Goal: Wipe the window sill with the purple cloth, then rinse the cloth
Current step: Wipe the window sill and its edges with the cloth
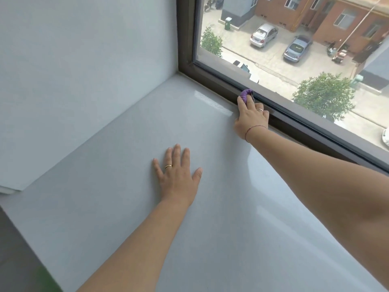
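A dark window frame (pixel 294 121) is running from 12 toward 4 o'clock along the pale window sill (pixel 126 133), and a side wall (pixel 84 60) is closing it off at 10. The right hand (pixel 251 115) is gripping the bunched purple cloth (pixel 245 95) against the frame at 1 o'clock; I cannot tell the cloth's long axis. The left hand (pixel 177 178) is lying flat with its fingers spread on the sill, near centre.

A dark window frame (pixel 185 39) meets the pale wall (pixel 84 60) at the corner; through the glass (pixel 237 57) a silver car (pixel 264 34) and a grey car (pixel 296 48) stand side by side in a paved yard (pixel 271 60); a green bin (pixel 227 23) stands to their left; a brick building (pixel 315 15) rises behind.
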A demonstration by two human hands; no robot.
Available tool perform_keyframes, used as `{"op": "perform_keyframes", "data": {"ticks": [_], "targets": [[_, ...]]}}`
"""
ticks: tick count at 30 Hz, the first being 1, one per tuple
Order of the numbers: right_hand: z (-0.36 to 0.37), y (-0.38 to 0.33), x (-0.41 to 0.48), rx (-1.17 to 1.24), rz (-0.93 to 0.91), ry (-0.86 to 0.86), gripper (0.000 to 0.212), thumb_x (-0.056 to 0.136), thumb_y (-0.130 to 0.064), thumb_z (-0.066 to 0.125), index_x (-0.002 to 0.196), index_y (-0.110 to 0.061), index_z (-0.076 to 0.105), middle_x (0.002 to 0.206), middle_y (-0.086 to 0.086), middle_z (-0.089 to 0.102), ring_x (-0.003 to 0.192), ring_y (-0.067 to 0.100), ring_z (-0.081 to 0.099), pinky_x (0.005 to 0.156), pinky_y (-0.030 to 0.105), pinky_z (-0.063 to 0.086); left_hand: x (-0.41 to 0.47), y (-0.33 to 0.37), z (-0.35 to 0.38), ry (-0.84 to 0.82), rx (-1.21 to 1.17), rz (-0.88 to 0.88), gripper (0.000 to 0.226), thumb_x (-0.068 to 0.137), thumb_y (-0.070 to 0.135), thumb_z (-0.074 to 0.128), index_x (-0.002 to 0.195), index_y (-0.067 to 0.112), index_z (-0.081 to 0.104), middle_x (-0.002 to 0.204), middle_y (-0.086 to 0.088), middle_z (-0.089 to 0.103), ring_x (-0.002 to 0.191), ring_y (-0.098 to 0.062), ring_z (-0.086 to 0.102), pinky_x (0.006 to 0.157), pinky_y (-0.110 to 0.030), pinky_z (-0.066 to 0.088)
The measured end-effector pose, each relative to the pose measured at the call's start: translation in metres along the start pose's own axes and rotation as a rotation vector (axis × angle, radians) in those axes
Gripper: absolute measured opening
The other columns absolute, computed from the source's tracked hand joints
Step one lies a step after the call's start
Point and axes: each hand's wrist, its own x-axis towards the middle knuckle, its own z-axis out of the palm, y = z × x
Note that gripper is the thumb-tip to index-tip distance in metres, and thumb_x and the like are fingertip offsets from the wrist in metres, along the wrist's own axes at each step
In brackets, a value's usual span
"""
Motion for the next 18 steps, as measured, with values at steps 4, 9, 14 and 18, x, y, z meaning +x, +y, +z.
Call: {"op": "perform_keyframes", "data": {"ticks": [4, 9, 14, 18], "targets": [[0.001, -0.02, 0.013, -0.009, -0.019, 0.005, 0.071, 0.087, -0.018, 0.041, 0.15, -0.026, 0.009, 0.16, 0.0, 0.005, 0.14, 0.033, 0.016, 0.109, 0.045, 0.02, 0.012, -0.014, -0.004, 0.012, -0.017, -0.03, 0.069, 0.093, 0.059, 0.021, 0.151, 0.026, 0.002, 0.16, 0.003, -0.005, 0.147, -0.018, -0.007, 0.113, -0.056, -0.006], [0.002, -0.039, 0.028, -0.014, -0.057, 0.018, 0.072, 0.086, -0.018, 0.043, 0.149, -0.026, 0.01, 0.159, 0.001, 0.008, 0.138, 0.033, 0.019, 0.106, 0.045, 0.022, 0.022, -0.017, -0.006, 0.018, -0.039, -0.032, 0.072, 0.092, 0.062, 0.022, 0.151, 0.027, 0.001, 0.16, 0.002, -0.006, 0.146, -0.018, -0.01, 0.113, -0.056, -0.009], [0.002, -0.063, 0.048, -0.014, -0.1, 0.013, 0.068, 0.089, -0.02, 0.042, 0.149, -0.025, 0.01, 0.159, 0.001, 0.008, 0.14, 0.033, 0.017, 0.108, 0.045, 0.02, 0.02, -0.017, -0.003, 0.033, -0.01, -0.027, 0.072, 0.09, 0.063, 0.015, 0.15, 0.029, -0.007, 0.159, 0.002, -0.013, 0.145, -0.018, -0.017, 0.109, -0.055, -0.019], [0.0, -0.083, 0.064, -0.009, -0.131, 0.015, 0.068, 0.088, -0.019, 0.042, 0.149, -0.025, 0.012, 0.158, 0.0, 0.009, 0.139, 0.033, 0.017, 0.107, 0.045, 0.021, 0.019, -0.016, -0.002, 0.04, 0.032, -0.024, 0.072, 0.089, 0.064, 0.006, 0.148, 0.028, -0.016, 0.155, 0.002, -0.024, 0.144, -0.019, -0.02, 0.104, -0.055, -0.027]]}}
